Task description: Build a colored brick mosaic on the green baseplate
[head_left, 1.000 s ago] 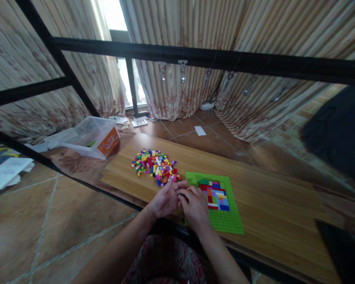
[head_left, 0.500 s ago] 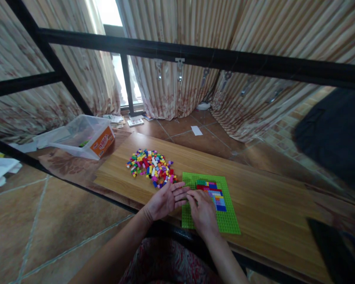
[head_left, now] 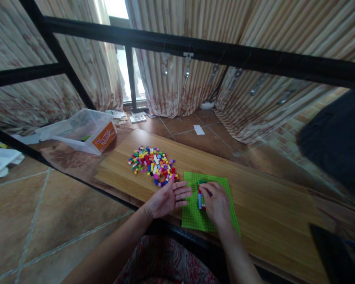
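Note:
My left hand (head_left: pixel 169 198) is held palm up with the fingers stretched out, its fingertips over the left edge of a green studded baseplate (head_left: pixel 194 219). No brick shows on the palm. My right hand (head_left: pixel 216 200) reaches over the plate, thumb and forefinger pinched at the far left part of a patch of joined building bricks (head_left: pixel 200 201). A bit of red shows at those fingertips, apparently a small building brick, mostly covered by the fingers. The hand hides much of the patch. Just beyond my left fingers lies a pile of loose coloured bricks (head_left: pixel 154 162).
The wooden board (head_left: pixel 269 213) carries the pile and plate. A clear plastic box (head_left: pixel 84 148) with an orange label stands at the left end. A black metal bar (head_left: pixel 154 39) crosses beyond the board. Papers (head_left: pixel 198 129) and curtains (head_left: pixel 165 90) are farther back.
My right hand has moved away from the left fingertips, rightward onto the joined bricks. My left hand stays palm up in nearly the same place. The view has shifted slightly.

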`<state>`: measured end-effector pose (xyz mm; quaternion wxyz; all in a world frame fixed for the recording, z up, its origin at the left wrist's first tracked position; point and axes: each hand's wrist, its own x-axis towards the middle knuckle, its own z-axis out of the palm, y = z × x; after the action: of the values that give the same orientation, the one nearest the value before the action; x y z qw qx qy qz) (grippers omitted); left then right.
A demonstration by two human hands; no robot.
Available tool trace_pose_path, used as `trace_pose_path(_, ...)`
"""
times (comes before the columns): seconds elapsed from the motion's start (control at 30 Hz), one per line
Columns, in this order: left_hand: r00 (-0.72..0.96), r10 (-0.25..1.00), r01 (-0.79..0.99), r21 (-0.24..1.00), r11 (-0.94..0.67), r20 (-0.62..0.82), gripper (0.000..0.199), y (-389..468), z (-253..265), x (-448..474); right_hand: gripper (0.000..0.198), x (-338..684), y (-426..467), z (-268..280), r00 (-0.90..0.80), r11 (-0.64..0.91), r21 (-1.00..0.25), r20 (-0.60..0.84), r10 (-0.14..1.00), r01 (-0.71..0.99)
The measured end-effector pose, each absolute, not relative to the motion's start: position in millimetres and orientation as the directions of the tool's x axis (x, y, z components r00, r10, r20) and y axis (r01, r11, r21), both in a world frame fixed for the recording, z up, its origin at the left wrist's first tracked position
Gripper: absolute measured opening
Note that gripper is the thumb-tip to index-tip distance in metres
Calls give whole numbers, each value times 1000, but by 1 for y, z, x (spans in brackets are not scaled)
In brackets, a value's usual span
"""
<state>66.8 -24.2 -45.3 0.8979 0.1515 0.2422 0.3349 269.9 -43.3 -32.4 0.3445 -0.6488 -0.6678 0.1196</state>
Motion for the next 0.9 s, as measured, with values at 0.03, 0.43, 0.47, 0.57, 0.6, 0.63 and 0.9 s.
trace_pose_path(0.03,660,673,-528,430,732,-335,43,-24,-45,67,34,270,-42,-34,92,120,-603,309,947,789)
trace_pose_path(0.43,693,653,-528,401,749,-307,43,-24,-46,66,27,280,-31,-45,229,45,-731,271,935,681)
trace_pose_path(0.47,694,653,-527,404,748,-305,44,-24,-46,66,27,281,-30,-45,233,40,-734,265,936,678)
trace_pose_path(0.57,693,655,-525,412,745,-301,48,-24,-47,66,27,282,-27,-41,220,25,-729,239,946,684)
trace_pose_path(0.6,694,655,-525,413,744,-299,49,-24,-48,66,27,282,-26,-39,212,23,-726,231,950,688)
trace_pose_path(0.63,696,654,-525,412,745,-297,50,-24,-48,66,28,282,-25,-38,206,20,-721,225,952,692)
trace_pose_path(0.9,704,651,-535,391,749,-284,44,-24,-49,65,28,286,-17,-32,157,-15,-691,144,977,723)
